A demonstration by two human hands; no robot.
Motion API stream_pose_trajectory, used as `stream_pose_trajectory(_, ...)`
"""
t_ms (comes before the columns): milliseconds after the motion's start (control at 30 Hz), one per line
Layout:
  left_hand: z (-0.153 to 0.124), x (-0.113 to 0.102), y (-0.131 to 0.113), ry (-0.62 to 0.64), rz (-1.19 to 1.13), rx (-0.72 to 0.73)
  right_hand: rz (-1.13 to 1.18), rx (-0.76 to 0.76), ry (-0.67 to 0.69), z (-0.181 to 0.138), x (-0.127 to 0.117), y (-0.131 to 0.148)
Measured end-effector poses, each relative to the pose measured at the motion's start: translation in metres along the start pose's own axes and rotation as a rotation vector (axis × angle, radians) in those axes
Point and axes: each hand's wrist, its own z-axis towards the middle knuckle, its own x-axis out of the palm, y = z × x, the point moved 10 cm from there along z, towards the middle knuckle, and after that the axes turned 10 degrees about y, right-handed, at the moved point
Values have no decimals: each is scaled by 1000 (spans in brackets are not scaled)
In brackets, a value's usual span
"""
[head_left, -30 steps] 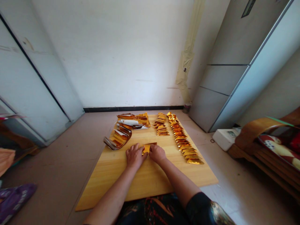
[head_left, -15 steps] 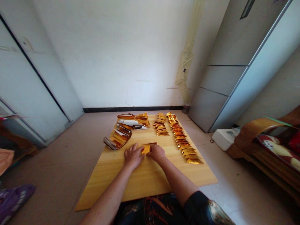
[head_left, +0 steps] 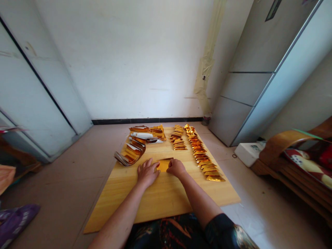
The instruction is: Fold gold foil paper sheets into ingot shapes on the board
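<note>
A sheet of gold foil paper (head_left: 163,166) lies on the wooden board (head_left: 121,197), between my two hands. My left hand (head_left: 148,173) rests with fingers spread, its thumb side on the sheet's left end. At the right end, the curled fingers of my right hand (head_left: 176,168) press on the paper; the fingertips are partly hidden. Left of my hands lies a curved stack of gold sheets (head_left: 133,152). To the right runs a long row of folded gold foil pieces (head_left: 203,160), with a shorter row of folded pieces (head_left: 177,138) beside it.
At the board's back left are more gold sheets (head_left: 158,131) and a white wrapper (head_left: 141,135). A refrigerator (head_left: 238,97) and a white box (head_left: 247,154) stand to the right, near a wooden seat (head_left: 282,173). A purple bag (head_left: 18,218) lies on the floor at left.
My right hand has slid a little to the right along the gold paper, uncovering more of it. The left hand stays in place.
</note>
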Motion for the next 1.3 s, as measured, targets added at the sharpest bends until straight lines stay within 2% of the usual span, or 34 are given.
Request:
stream_pose_trajectory(500,6,6,4,55,4,4,34,53,18,-5,-11,-31)
stream_pose_trajectory(667,7,8,5,54,15,8,-58,63,-83,-16,-22,-33)
stream_pose_trajectory(700,7,8,6,49,16,8,-80,32,-133,-21,-26,-28)
stream_pose_trajectory(767,7,7,6,40,17,6,-144,-139,-195,-31,-29,-6)
stream_pose_trajectory(833,7,6,6,38,19,4,-258,-362,-172,-40,-20,22)
stream_pose_trajectory(900,6,5,6,43,19,0,-374,-466,-110,-43,-8,37)
stream_pose_trajectory(1067,5,0,3,38,15,-8,-513,-470,-5,-34,6,41)
stream_pose_trajectory(1300,4,-5,-1,31,31,-8,-641,-594,-28,-38,12,48)
